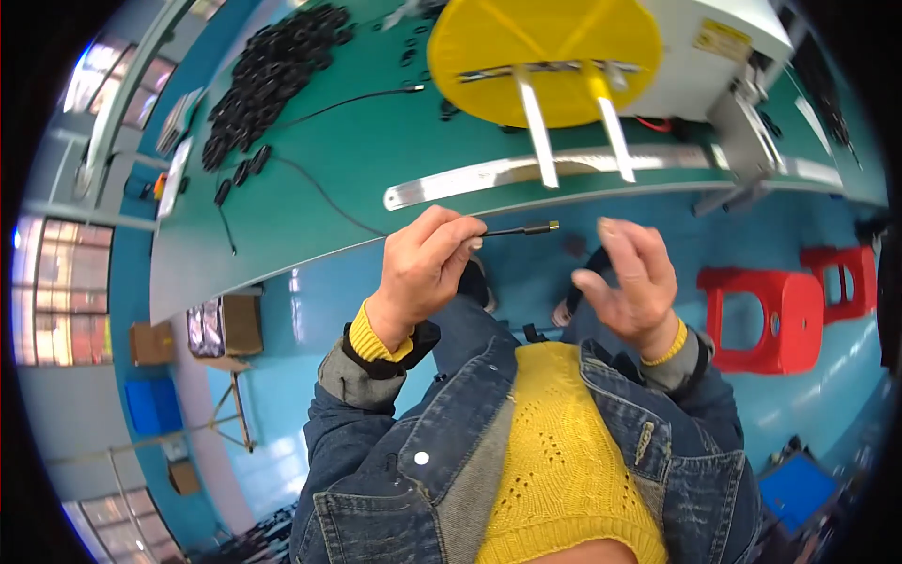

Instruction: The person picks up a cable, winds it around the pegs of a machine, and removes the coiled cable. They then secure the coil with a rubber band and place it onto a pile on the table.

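Observation:
My left hand (427, 258) pinches a thin black cable (507, 231) close to its end, just off the table's front edge. The cable's plug (543, 227), with a small gold-coloured metal tip, points right toward my other hand. From behind my left hand the cable runs back over the green table to a few black pieces. My right hand (631, 282) is held up beside the plug, apart from it, thumb and fingers spread with nothing between them. Above both hands is a yellow disc (554, 38) with two rods (536, 127) sticking out toward me.
A big heap of black rings or coils (272, 80) covers the table's far left. A steel ruler (470, 185) lies along the front edge of the green table (310, 202). A white machine (723, 47) stands at the right. Red stools (766, 320) are on the floor.

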A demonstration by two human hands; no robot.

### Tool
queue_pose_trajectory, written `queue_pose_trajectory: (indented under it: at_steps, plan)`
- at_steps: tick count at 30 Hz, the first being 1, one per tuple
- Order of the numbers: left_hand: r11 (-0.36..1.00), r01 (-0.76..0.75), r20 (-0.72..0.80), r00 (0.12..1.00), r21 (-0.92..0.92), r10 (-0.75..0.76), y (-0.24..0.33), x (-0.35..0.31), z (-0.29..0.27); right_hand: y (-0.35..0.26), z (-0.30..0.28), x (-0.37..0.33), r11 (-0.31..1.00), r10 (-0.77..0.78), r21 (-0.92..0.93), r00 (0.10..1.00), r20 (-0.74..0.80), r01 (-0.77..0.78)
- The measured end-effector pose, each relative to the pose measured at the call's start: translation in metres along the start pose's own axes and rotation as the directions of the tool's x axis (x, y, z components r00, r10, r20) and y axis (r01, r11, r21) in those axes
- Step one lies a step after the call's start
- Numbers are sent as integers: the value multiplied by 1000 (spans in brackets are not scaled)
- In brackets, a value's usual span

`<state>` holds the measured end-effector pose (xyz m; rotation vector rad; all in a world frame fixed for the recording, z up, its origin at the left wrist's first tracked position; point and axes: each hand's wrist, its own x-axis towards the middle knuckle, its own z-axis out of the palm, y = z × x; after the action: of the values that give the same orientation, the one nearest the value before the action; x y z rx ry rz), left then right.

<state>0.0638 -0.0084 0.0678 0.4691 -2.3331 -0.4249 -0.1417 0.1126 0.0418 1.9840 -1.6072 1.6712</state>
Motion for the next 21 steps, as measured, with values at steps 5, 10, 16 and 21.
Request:
queue_pose_trajectory:
  at_steps: [5,10,16,21]
  plan:
    - [987,-24,49,998,-159,33,54,23,9,-8,-31,12,905,-313,-293,949,32,309]
    - [989,-11,14,1000,-148,14,82,58,8,-11,-49,29,874,-320,-374,947,43,312]
    - [998,-9,-134,991,-66,1,42,99,14,33,-34,53,881,-196,-454,976,-97,132]
    - [972,147,-103,981,-181,-167,12,116,31,62,-9,64,876,37,-477,997,-68,-66]
